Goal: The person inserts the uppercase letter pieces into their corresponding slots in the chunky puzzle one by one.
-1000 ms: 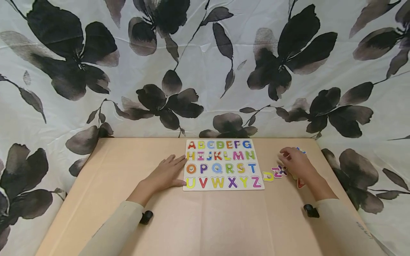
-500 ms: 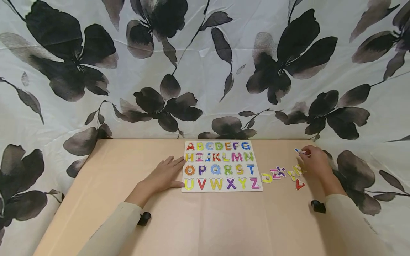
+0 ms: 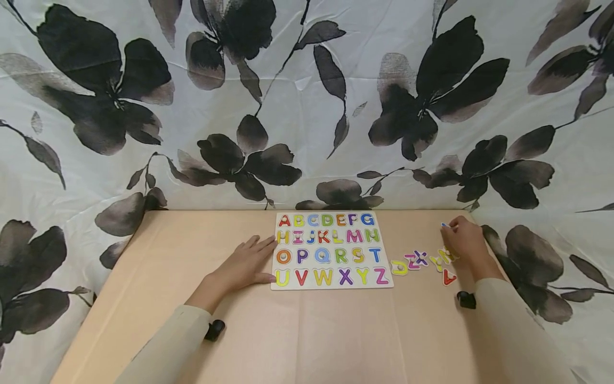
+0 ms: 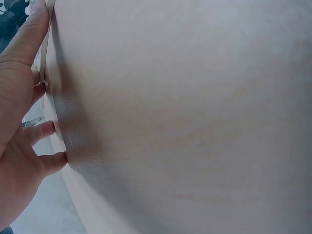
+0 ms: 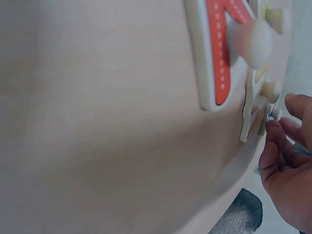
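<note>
Letter board [image 3: 310, 265]: on bench [image 3: 345, 330], toward 12 o'clock.
Left hand [image 3: 247, 264]: fingers straight, at the board's 9 o'clock edge, likely steadying it.
Right hand [image 3: 464, 237]: 3 o'clock; fingers narrow, pinching blue letter [image 3: 443, 225], seemingly suiting its smallness.
Loose letters [image 3: 420, 258]: 3 o'clock, likely for easy reach.

Tbl [image 3: 345, 336] matt; red ltr [image 5: 220, 58] smooth, wood-like

Room type unclear (flowered cloth [image 3: 307, 106] fills the background behind a tan table [image 3: 345, 330]).
</note>
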`<move>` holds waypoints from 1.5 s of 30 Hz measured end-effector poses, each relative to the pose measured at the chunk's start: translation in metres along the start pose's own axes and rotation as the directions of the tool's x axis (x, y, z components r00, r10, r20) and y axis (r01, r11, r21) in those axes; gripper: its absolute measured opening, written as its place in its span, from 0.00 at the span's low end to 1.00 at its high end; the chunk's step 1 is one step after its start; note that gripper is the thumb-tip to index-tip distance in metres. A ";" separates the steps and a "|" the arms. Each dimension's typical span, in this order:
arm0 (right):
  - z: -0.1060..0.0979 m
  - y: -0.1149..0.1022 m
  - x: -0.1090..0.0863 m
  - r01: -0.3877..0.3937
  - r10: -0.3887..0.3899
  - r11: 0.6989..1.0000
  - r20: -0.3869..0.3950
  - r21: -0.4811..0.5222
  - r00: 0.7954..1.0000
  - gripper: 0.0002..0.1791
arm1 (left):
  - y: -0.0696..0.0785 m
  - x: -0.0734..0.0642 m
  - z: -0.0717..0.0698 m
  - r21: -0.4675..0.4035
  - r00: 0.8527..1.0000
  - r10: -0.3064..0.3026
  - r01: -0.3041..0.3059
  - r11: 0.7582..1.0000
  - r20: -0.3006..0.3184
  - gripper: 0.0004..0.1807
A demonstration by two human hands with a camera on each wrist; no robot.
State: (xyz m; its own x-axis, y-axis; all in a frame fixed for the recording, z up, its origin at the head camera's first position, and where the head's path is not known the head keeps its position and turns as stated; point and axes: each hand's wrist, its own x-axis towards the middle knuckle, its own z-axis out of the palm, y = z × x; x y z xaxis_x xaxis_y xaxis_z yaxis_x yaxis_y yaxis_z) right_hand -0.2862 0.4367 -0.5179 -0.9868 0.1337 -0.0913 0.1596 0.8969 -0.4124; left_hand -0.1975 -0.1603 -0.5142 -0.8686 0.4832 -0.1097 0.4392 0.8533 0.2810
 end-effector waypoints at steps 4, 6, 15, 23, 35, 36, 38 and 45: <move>-0.002 0.000 0.001 -0.004 0.004 1.000 0.005 -0.029 1.000 0.20 | 0.000 0.000 0.001 -0.006 1.000 0.001 -0.001 1.000 0.003 0.54; -0.002 0.000 0.000 -0.011 0.012 0.999 0.007 -0.040 1.000 0.19 | 0.000 0.000 0.003 -0.004 1.000 0.001 -0.001 1.000 0.005 0.55; 0.001 0.002 0.000 -0.069 0.067 0.996 -0.044 -0.064 0.997 0.22 | 0.003 0.001 0.006 -0.003 1.000 0.018 -0.018 1.000 -0.005 0.55; 0.000 0.000 0.000 -0.063 0.059 0.997 -0.069 -0.045 0.996 0.18 | 0.003 0.003 0.005 0.005 1.000 0.005 -0.005 1.000 0.008 0.55; 0.003 -0.020 -0.013 0.061 -0.061 0.998 -0.087 -0.001 0.994 0.14 | 0.004 0.001 -0.001 0.015 1.000 -0.004 0.003 1.000 0.013 0.54; 0.004 -0.022 -0.015 0.069 -0.068 0.998 -0.086 0.008 0.994 0.14 | 0.004 0.001 -0.001 0.013 1.000 -0.005 0.004 1.000 0.014 0.54; 0.004 -0.026 -0.017 0.095 -0.092 0.995 -0.091 0.020 0.992 0.14 | 0.004 0.001 -0.001 0.013 1.000 -0.009 0.009 1.000 0.018 0.54; 0.008 -0.044 -0.024 0.188 -0.183 0.982 -0.128 0.031 0.975 0.12 | 0.001 0.000 -0.001 0.020 1.000 -0.013 0.012 1.000 0.010 0.54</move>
State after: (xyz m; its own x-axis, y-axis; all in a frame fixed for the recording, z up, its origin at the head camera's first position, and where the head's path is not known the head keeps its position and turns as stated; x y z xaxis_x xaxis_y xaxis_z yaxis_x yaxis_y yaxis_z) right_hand -0.2689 0.3909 -0.5050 -0.9945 0.0202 0.1025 -0.0282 0.8926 -0.4500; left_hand -0.1974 -0.1591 -0.5128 -0.8717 0.4744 -0.1230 0.4329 0.8629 0.2606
